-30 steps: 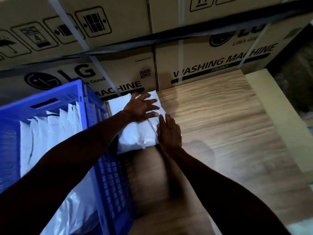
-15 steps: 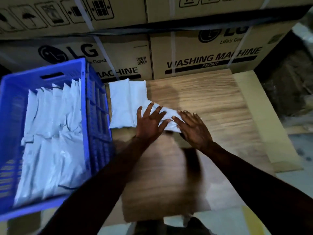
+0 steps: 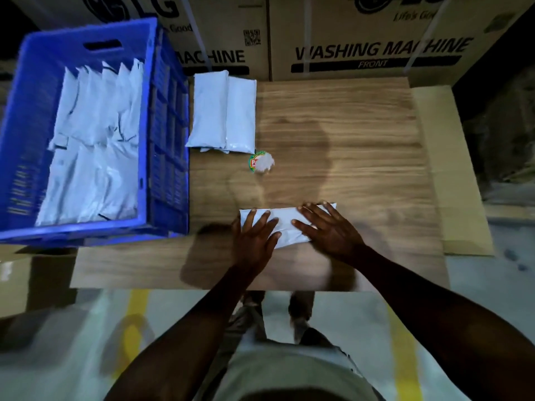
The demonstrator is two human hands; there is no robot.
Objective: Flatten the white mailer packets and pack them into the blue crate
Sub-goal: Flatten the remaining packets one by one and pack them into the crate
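Pressing flat, left hand and right hand spread straight fingers on mailer packet.

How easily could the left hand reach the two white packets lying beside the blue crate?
Probably yes. The left hand presses flat on the near packet, and only bare wooden tabletop lies between it and the two packets by the blue crate. A small crumpled wrapper sits to the side.

White packets fill a blue crate; the bench shows brown woodgrain; tan boxes carry black lettering.
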